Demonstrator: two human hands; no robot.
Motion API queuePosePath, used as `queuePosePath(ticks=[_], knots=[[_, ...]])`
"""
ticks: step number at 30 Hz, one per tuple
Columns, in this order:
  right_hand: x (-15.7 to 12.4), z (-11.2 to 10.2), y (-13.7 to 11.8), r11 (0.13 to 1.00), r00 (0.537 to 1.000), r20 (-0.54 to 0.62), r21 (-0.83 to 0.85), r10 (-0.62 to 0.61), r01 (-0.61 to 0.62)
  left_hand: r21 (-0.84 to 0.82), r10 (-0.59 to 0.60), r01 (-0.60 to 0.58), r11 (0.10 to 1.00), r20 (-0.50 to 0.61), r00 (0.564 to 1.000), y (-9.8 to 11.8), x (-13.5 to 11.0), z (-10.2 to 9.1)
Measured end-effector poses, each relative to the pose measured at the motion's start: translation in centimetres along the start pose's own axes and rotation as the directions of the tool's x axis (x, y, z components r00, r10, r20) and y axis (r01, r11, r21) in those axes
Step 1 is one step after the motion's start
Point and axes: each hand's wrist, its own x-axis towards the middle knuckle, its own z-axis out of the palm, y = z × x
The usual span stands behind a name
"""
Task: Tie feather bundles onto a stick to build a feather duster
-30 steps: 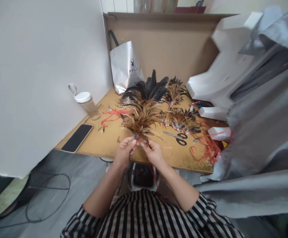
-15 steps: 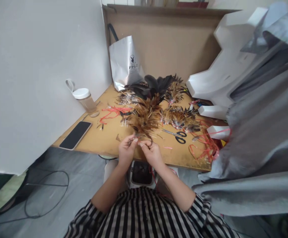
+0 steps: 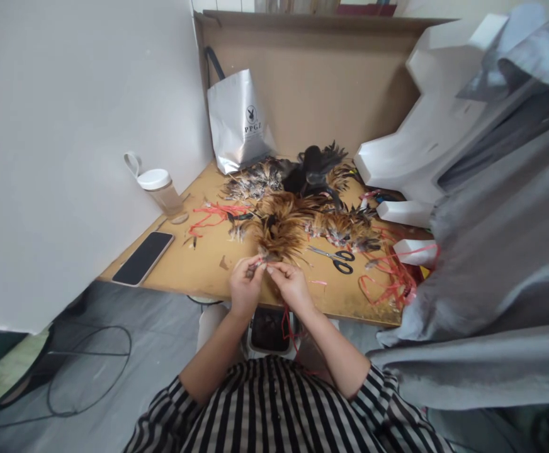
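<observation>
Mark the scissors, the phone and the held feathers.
Scissors (image 3: 334,256): head view, where the blades meet the handles.
Phone (image 3: 143,258): head view, middle of the screen.
Held feathers (image 3: 282,234): head view, middle of brown plumes.

Your light is soft, glinting on the silver bag (image 3: 237,126). Right of it, shadow dims the back panel (image 3: 335,88).

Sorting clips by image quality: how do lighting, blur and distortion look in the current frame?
Head view: soft light, a bright sheen on the silver bag, shadow on the brown back panel beside the white object; also head view: the feather bundle at the left hand and right hand looks soft; head view: grey fabric toward the right edge seems stretched, probably by a wide lens.
</observation>
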Motion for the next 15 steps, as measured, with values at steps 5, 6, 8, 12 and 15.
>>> queuePosePath(ticks=[5, 6, 8, 12, 15], knots=[[0.1, 0.2, 0.4, 0.986, 0.988, -0.062, 0.090, 0.144, -0.138, 0.325, 0.268, -0.303, 0.896, 0.148, 0.952, 0.4, 0.1, -0.4], [0.1, 0.3, 0.5, 0.977, 0.985, -0.051, 0.147, 0.163, -0.154, 0.344, 0.291, -0.333, 0.878, 0.169, 0.942, 0.4, 0.0, -0.3], [0.1, 0.4, 0.8, 0.945, 0.981, -0.030, 0.273, 0.192, -0.177, 0.351, 0.329, -0.379, 0.857, 0.194, 0.924, 0.2, -0.4, 0.0], [0.1, 0.3, 1.3, 0.859, 0.957, -0.085, 0.467, 0.278, -0.208, 0.293, 0.353, -0.420, 0.859, 0.256, 0.900, 0.1, -1.3, 0.7], [0.2, 0.0, 1.3, 0.831, 0.940, -0.130, 0.515, 0.315, -0.207, 0.207, 0.325, -0.375, 0.904, 0.236, 0.916, 0.4, -1.6, 1.1]])
